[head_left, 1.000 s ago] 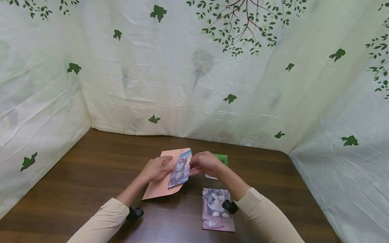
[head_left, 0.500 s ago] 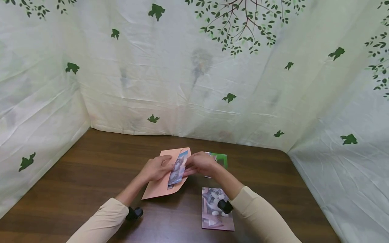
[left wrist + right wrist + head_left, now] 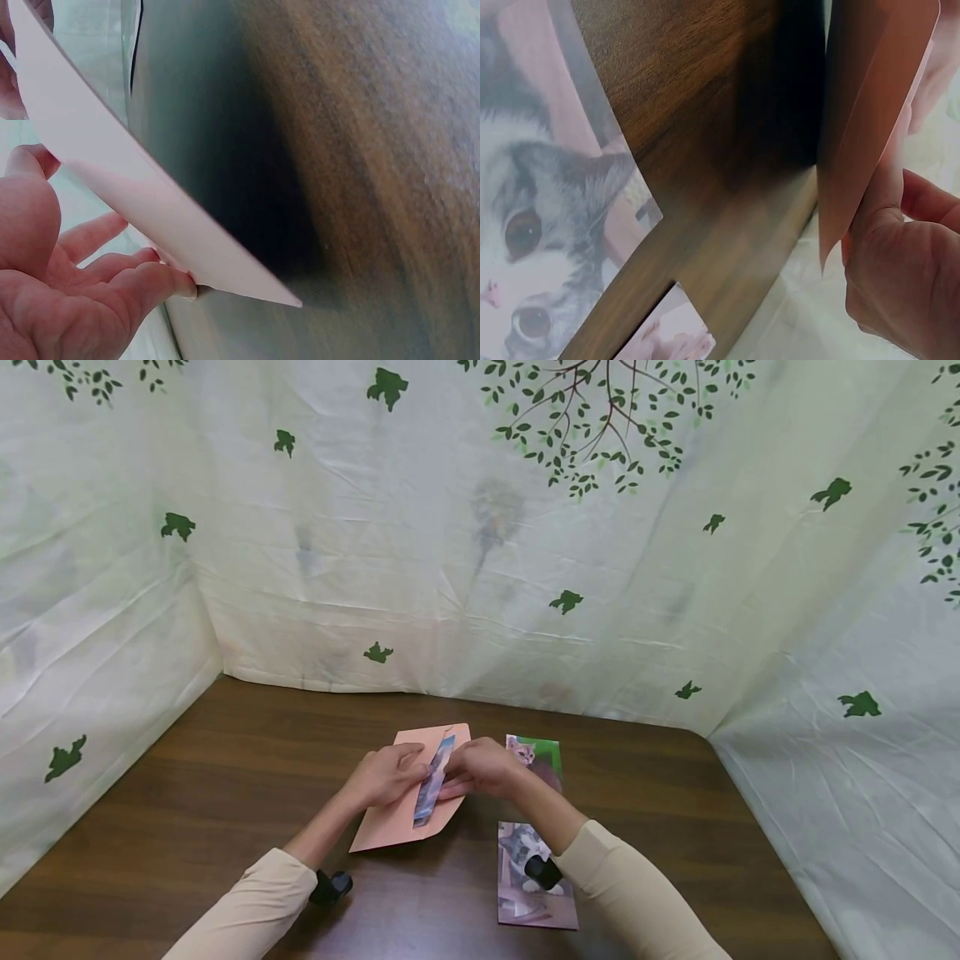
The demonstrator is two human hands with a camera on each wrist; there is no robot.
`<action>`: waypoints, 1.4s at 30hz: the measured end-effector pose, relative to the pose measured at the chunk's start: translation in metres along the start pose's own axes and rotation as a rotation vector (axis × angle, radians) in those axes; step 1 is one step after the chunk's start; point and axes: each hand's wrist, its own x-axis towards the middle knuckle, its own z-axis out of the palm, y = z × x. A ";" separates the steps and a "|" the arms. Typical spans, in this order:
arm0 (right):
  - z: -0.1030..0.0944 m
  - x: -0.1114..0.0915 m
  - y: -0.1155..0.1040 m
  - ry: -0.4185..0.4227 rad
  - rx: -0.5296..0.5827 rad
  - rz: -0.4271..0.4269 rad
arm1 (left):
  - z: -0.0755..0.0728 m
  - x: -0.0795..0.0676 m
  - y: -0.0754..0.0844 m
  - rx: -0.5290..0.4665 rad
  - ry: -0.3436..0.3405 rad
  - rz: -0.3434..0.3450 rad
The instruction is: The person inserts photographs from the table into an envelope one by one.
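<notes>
In the head view a peach envelope (image 3: 391,827) is tilted up off the table. My left hand (image 3: 386,775) grips it, thumb on its upper face; in the left wrist view the fingers (image 3: 150,281) curl at the envelope's edge. A cat photo (image 3: 429,795) lies mostly inside the envelope, with only a narrow blue-grey strip showing. My right hand (image 3: 483,767) pinches the photo's right side at the envelope's opening; those fingertips are partly hidden. In the right wrist view the envelope's flap (image 3: 870,105) stands beside the right hand (image 3: 907,262).
On the dark wooden table (image 3: 247,793), a grey-and-white cat photo (image 3: 525,902) lies below the right forearm. Another photo (image 3: 546,752), green with a kitten, lies behind the right wrist. A white leaf-print cloth (image 3: 450,568) hangs around the table's back and sides.
My right hand has moved left, and the cat photo has slid further into the envelope, so less of it shows. The left hand stays put. More of the green photo is uncovered.
</notes>
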 end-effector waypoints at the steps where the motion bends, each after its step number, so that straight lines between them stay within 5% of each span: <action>1: 0.001 0.001 0.000 0.002 0.001 0.002 | 0.000 0.000 0.000 -0.001 0.000 -0.001; 42: 0.010 0.007 0.007 0.032 0.033 -0.001 | -0.002 0.000 0.002 0.025 0.004 0.019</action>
